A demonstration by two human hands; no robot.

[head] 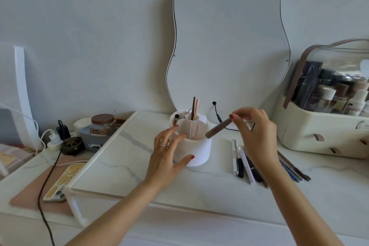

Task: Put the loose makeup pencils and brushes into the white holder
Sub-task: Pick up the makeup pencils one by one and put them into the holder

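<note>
Right hand (257,132) pinches brown pencil (218,128) just over holder (196,151) — left hand (169,154), fingers spread, steadies it.

A home dressing table: wavy mirror (227,42), cosmetics case (327,118).

Head-worn, wide-angle — looking forward and down over the table (199,181), close above both hands, facing the wall mirror (229,42).

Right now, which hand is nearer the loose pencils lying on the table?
Right. The right hand hovers just above the loose pencils, pinching a brown pencil. The left hand is farther off, resting against the white holder.
</note>
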